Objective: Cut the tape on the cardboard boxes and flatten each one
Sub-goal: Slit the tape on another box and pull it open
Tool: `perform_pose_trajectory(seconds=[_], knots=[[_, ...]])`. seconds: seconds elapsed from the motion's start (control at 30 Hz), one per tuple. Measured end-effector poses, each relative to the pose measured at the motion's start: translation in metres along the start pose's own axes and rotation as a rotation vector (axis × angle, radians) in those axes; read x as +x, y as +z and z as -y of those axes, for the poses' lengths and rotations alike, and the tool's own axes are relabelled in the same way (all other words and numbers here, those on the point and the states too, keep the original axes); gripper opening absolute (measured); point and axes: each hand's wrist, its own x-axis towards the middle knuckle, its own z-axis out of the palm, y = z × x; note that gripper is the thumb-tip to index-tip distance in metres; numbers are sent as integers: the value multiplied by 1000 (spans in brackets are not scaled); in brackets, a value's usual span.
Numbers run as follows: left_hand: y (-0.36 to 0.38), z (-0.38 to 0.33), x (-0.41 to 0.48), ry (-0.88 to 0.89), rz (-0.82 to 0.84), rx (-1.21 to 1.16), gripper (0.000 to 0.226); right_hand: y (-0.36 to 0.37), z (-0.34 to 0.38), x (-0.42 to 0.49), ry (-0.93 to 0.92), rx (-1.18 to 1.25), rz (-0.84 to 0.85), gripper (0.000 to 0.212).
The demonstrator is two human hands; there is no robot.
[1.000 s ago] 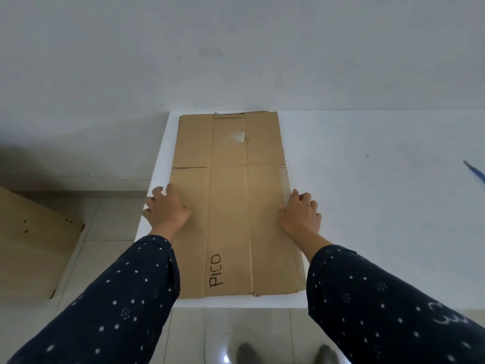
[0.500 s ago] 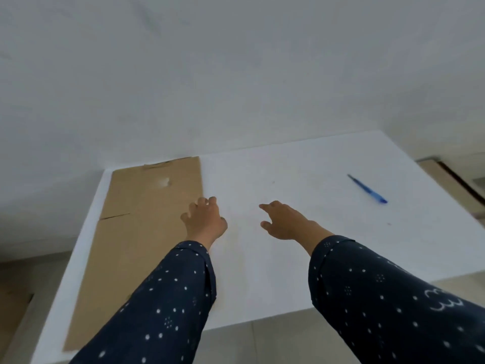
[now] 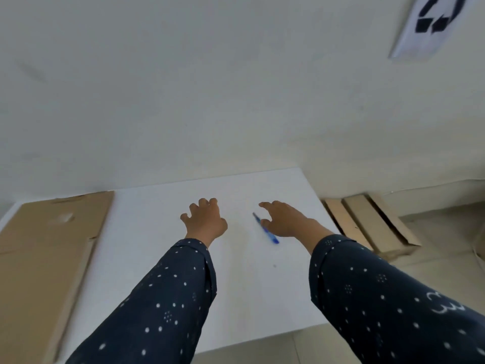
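One flattened box is seen on the worktop, well left of the pen: judged done. More cardboard is noted on the floor right of the pen, state unclear. Left hand and right hand are held spread, empty, the right over the pen.

white rectangular table, far edge against a pale wall. flat along its left side: a flattened brown cardboard box (pale torn patch near the far end). well apart, toward the right: a slim blue pen, lying aslant. just beside the table's right edge, on the pale tiled floor: folded brown cardboard pieces.
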Motion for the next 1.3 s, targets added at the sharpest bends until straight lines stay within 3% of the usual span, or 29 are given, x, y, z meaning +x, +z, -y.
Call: perform_pose_trajectory(seconds=[0.37, 0.73, 0.97, 1.1, 1.3], knots=[[14, -223, 92, 156, 4, 39, 52, -78, -192, 38, 76, 78, -73, 59], [103, -429, 136, 74, -19, -138, 56, -112, -427, 81, 4, 88, -28, 55], [228, -495, 147, -35, 126, -270, 58, -39, -548, 112, -6, 188, 72, 56], [319, -485, 176, -138, 175, -302, 68, 40, -596, 152, 62, 277, 118, 58], [447, -459, 234, -321, 111, -423, 78, 167, -634, 222, 195, 492, 42, 65]])
